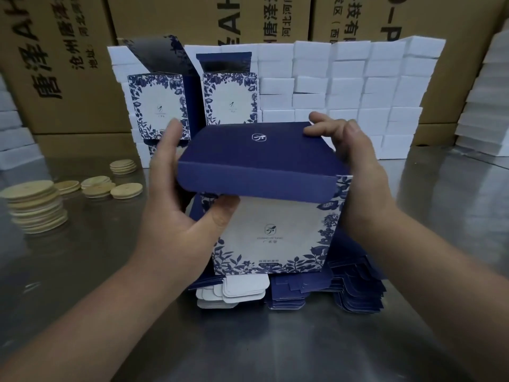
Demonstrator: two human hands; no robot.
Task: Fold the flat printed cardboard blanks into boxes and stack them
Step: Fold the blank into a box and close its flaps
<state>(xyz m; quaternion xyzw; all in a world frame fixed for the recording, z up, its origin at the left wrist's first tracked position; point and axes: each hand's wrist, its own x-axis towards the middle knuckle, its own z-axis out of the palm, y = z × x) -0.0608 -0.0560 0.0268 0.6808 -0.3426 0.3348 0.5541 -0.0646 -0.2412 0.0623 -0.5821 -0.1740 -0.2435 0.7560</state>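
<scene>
Left hand (176,216) and right hand (355,172) clasp the blue-and-white floral cardboard box (272,232), whose navy lid flap (256,153) wants even pressure to tuck in squarely

Your box (271,224) hides most of the pile of flat blanks (355,288) under it, so only their near flaps show. Most fingers of your left hand (168,216) are out of sight behind the box, and your right hand (358,177) covers its right wall. The small print (270,261) low on the front is too fine to read. The top edge crops the brown cartons (68,64) behind. The wooden discs (35,205) at left are blurred.
</scene>
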